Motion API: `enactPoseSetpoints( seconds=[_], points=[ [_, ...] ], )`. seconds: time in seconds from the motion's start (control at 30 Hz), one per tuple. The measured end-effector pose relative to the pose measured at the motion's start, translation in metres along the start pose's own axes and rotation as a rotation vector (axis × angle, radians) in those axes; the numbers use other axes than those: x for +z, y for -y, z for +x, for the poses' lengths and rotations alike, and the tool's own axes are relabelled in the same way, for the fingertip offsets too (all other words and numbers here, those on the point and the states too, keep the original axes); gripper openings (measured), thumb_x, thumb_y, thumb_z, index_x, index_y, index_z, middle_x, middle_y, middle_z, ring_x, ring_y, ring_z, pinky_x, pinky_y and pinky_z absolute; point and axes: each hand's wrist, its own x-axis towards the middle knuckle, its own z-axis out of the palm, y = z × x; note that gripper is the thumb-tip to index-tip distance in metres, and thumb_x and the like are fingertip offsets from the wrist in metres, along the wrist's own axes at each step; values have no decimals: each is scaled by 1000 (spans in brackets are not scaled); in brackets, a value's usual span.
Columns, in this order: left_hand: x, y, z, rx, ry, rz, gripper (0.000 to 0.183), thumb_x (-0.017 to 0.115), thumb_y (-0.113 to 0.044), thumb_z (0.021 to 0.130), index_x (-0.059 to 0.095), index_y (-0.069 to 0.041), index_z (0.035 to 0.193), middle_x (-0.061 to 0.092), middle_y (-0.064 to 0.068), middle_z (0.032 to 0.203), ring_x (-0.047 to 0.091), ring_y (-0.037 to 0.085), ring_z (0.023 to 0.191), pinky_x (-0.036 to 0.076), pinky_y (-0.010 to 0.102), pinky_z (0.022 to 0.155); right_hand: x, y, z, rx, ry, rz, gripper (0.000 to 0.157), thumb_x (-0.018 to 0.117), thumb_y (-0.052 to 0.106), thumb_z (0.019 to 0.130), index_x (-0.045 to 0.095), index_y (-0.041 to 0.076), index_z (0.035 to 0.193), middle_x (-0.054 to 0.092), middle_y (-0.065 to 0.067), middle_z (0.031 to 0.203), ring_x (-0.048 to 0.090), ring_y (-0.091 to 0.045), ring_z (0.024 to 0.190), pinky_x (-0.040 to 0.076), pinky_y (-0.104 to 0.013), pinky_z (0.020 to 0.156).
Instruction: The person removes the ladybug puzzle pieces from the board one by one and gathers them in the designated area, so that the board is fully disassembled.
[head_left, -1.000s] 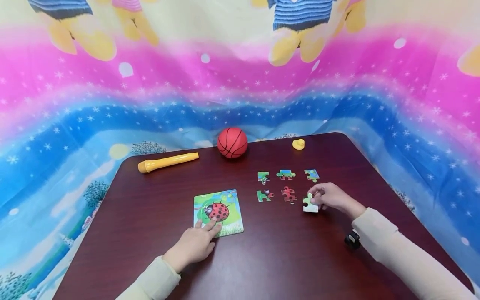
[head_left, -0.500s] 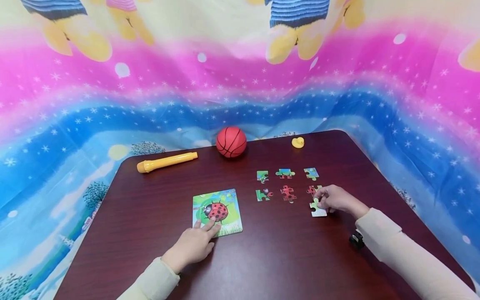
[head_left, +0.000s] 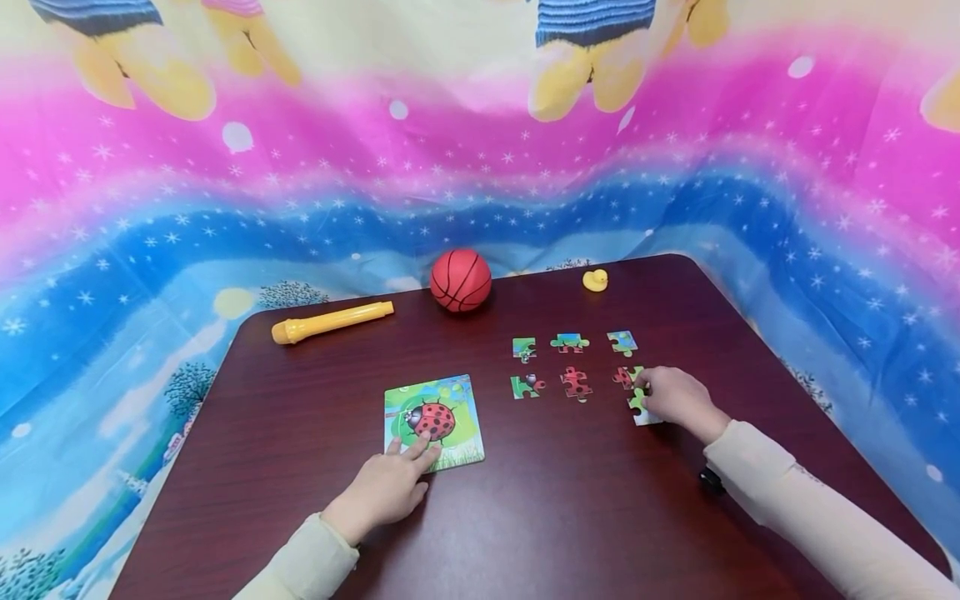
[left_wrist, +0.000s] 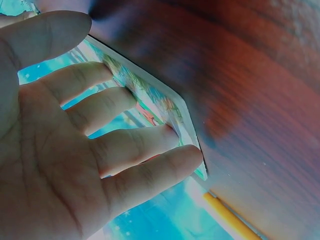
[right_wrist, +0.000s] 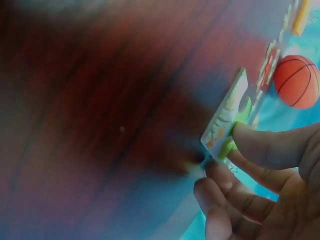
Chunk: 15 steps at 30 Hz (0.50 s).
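Note:
In the head view, my left hand [head_left: 382, 492] rests its outstretched fingers on the near part of a square ladybug picture board [head_left: 459, 421]. The left wrist view shows those fingers spread over the board's edge [left_wrist: 175, 92]. At the right of the table, my right hand [head_left: 681, 402] pinches a green-and-white jigsaw piece [head_left: 643, 414] between thumb and fingers. In the right wrist view this jigsaw piece [right_wrist: 225, 120] is tilted up on edge, close over the tabletop. Just beyond it lies a red-and-green piece [head_left: 622, 377], partly hidden by the fingers.
Left of the right hand, more jigsaw pieces lie in two rows, among them a red ladybug-body piece [head_left: 577, 382] and a blue-topped piece [head_left: 570, 342]. Along the back edge are a yellow toy microphone [head_left: 333, 322], a red basketball [head_left: 461, 281] and a yellow rubber duck [head_left: 596, 280].
The right hand has carried its jigsaw piece to the right, then slightly away from me, uncovering part of the red-and-green piece. The left hand stays on the board.

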Motion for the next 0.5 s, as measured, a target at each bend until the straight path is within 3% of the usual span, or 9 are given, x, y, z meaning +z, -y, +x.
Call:
enactPoseSetpoints(
  seconds=[0.17, 0.3, 0.5],
  points=[
    [0, 0, -1, 3, 7, 0, 49, 65, -25, 86, 56, -14, 132, 49, 11, 140, 52, 51, 113, 51, 55, 76, 4, 0, 1, 11, -16, -11, 22, 65, 6, 74, 67, 8, 95, 65, -11, 93, 55, -23, 76, 45, -39, 57],
    [-1, 1, 0, 2, 9, 2, 49, 65, -25, 86, 56, -14, 133, 50, 10, 139, 52, 50, 113, 51, 54, 77, 4, 0, 1, 9, -41, -3, 21, 65, 13, 81, 68, 7, 101, 62, -13, 96, 56, -23, 76, 45, -37, 54],
    [-2, 5, 1, 30, -25, 11, 46, 65, -23, 86, 57, -15, 131, 53, 10, 136, 55, 48, 110, 50, 56, 80, -3, 11, -2, 25, -94, 33, 32, 61, 24, 89, 64, 3, 113, 58, -17, 99, 53, -21, 71, 42, -35, 51]
  ],
)
